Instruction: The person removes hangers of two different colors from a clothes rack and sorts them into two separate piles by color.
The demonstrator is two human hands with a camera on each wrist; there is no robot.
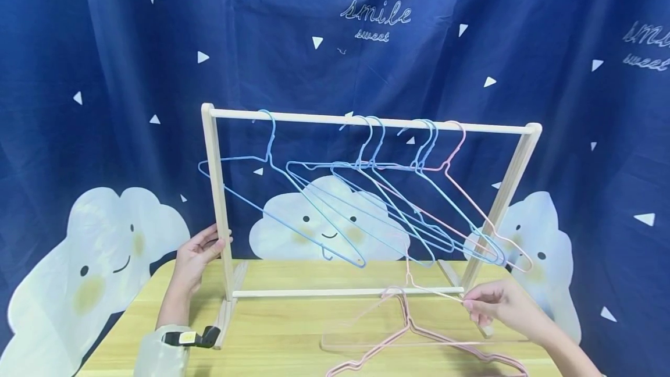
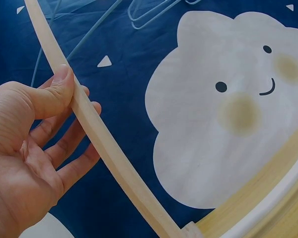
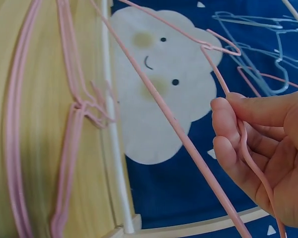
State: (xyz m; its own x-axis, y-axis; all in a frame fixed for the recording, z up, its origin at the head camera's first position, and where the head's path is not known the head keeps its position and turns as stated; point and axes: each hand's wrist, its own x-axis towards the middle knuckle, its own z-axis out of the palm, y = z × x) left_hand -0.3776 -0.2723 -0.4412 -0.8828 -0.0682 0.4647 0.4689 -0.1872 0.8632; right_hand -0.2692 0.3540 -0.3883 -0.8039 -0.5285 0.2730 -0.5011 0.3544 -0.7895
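A wooden rack with a white top rail (image 1: 314, 117) stands on the table. My left hand (image 1: 196, 258) holds its left post (image 1: 216, 179), thumb on one side and fingers behind, as the left wrist view shows. My right hand (image 1: 502, 304) pinches a pink hanger (image 3: 188, 144) by its shoulder wire between thumb and fingers. That hanger is raised in front of the rack's lower bar, its hook pointing up. Several blue hangers (image 1: 270, 157) and a pink one (image 1: 446, 166) hang from the rail. More pink hangers (image 1: 409, 324) lie stacked on the table below the held one.
The light wood table (image 1: 282, 319) carries the rack's feet. A white lower bar (image 1: 314, 293) joins the two posts near the tabletop. Behind hangs a dark blue curtain (image 1: 293, 63) with smiling clouds.
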